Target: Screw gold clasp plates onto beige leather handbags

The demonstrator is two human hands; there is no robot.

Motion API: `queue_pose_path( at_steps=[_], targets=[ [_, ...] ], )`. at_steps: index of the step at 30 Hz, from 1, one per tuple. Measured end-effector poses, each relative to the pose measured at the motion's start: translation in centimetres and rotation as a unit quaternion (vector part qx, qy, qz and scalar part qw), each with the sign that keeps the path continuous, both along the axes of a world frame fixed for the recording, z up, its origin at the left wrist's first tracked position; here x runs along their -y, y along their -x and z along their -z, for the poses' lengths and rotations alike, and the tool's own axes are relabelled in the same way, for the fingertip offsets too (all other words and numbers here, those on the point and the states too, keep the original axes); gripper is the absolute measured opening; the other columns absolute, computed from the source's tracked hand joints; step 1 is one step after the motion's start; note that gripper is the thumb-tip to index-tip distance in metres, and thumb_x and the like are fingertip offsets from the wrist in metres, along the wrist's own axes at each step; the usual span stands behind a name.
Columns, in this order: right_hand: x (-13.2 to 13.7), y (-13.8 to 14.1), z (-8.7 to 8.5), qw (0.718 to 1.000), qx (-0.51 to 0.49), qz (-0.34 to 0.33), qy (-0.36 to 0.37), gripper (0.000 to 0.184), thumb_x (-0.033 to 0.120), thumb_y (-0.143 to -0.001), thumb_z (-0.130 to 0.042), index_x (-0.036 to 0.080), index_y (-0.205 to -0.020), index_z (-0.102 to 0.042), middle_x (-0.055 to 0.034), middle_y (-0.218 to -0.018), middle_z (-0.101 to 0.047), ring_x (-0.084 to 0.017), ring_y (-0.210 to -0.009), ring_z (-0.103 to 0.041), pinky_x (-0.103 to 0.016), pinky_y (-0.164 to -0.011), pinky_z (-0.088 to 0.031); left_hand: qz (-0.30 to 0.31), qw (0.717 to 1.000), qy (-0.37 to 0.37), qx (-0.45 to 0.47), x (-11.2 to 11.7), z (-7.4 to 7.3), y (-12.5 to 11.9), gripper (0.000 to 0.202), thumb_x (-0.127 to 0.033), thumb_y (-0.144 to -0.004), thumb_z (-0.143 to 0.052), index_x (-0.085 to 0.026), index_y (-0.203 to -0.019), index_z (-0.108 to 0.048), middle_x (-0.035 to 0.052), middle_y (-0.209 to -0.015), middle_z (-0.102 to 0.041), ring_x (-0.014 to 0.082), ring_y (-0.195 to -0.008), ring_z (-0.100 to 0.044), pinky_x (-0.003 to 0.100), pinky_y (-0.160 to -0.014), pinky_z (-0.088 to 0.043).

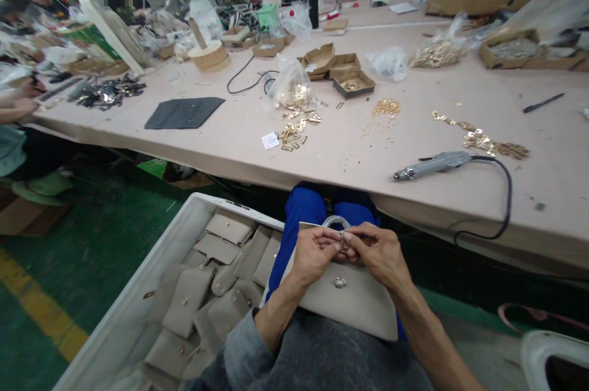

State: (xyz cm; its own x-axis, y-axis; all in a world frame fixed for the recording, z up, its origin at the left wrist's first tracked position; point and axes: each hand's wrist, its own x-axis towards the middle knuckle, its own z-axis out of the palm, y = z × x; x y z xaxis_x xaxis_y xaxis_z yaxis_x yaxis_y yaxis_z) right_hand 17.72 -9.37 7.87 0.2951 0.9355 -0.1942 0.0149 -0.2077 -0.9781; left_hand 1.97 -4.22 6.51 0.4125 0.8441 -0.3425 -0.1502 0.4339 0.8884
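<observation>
A beige leather bag flap (354, 302) lies on my lap, with a small metal stud on its face. My left hand (314, 253) and my right hand (377, 251) meet at its upper edge. Both pinch a small metal clasp piece (344, 242) between their fingertips, fingers closed. A clear plastic handle loop (337, 221) shows just behind my hands.
A white bin (138, 305) at my left holds several beige flaps. On the pink table (350, 145) lie an electric screwdriver (432, 165) with its black cord, piles of gold fittings (297, 127), small cardboard boxes (353, 83) and a dark mat (184, 112). Other people work at the far left.
</observation>
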Motion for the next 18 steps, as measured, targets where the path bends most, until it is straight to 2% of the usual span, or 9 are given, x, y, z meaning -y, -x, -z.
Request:
queue_pose_path(
  at_steps=[8, 11, 14, 15, 17, 18],
  targets=[
    [0.2, -0.2, 0.6, 0.999, 0.033, -0.006, 0.002, 0.037, 0.058, -0.079, -0.079, 0.021, -0.083, -0.08, -0.0081, -0.073, -0.07, -0.02, -0.058, -0.064, -0.031, -0.051, -0.052, 0.016, 1.0, 0.003, -0.013, 0.5, -0.2, 0.1, 0.044, -0.034, -0.063, -0.095, -0.007, -0.089, -0.072, 0.0159, -0.079, -0.08, 0.026, -0.067, -0.079, 0.033, -0.066, -0.066],
    [0.0, -0.1, 1.3, 0.999, 0.033, 0.008, 0.013, 0.033, 0.052, -0.076, -0.081, 0.02, -0.084, -0.08, -0.0087, -0.076, -0.072, -0.02, -0.06, -0.064, -0.03, -0.052, -0.051, -0.002, 0.999, -0.012, -0.033, 0.6, -0.3, 0.0, 0.042, -0.034, -0.063, -0.095, -0.011, -0.086, -0.068, 0.0121, -0.073, -0.078, 0.0246, -0.064, -0.077, 0.031, -0.061, -0.065],
    [0.3, 0.5, 1.0, 0.996, 0.056, 0.058, 0.033, 0.028, 0.041, -0.073, -0.081, 0.019, -0.091, -0.079, -0.0072, -0.076, -0.074, -0.02, -0.062, -0.065, -0.03, -0.056, -0.051, -0.01, 0.999, -0.012, -0.033, 1.1, -0.8, -0.2, 0.043, -0.035, -0.061, -0.096, -0.016, -0.079, -0.061, 0.0061, -0.067, -0.076, 0.0228, -0.06, -0.075, 0.03, -0.059, -0.064],
    [0.5, 0.8, 0.6, 0.995, 0.072, 0.07, 0.03, 0.025, 0.035, -0.073, -0.079, 0.019, -0.092, -0.079, -0.0063, -0.077, -0.075, -0.02, -0.064, -0.067, -0.029, -0.059, -0.052, -0.002, 0.999, 0.0, -0.033, 1.5, -1.1, -0.3, 0.044, -0.037, -0.06, -0.096, -0.018, -0.078, -0.061, 0.0053, -0.068, -0.076, 0.0236, -0.061, -0.076, 0.032, -0.061, -0.064],
    [0.6, 1.5, 0.2, 0.991, 0.098, 0.081, 0.049, 0.017, 0.024, -0.068, -0.077, 0.019, -0.084, -0.078, -0.0041, -0.072, -0.074, -0.019, -0.064, -0.067, -0.027, -0.06, -0.051, -0.001, 0.998, 0.03, -0.057, 2.0, -1.5, -0.6, 0.048, -0.042, -0.05, -0.099, -0.02, -0.072, -0.062, 0.0039, -0.065, -0.076, 0.029, -0.062, -0.077, 0.038, -0.061, -0.065],
    [0.4, 1.8, 0.2, 0.987, 0.112, 0.091, 0.071, 0.015, 0.02, -0.065, -0.076, 0.019, -0.08, -0.078, -0.0033, -0.072, -0.074, -0.019, -0.065, -0.068, -0.025, -0.058, -0.049, -0.029, 0.994, 0.042, -0.094, 2.1, -1.5, -0.9, 0.049, -0.046, -0.045, -0.099, -0.022, -0.07, -0.064, 0.0023, -0.064, -0.076, 0.0332, -0.062, -0.077, 0.044, -0.061, -0.065]
  ],
)
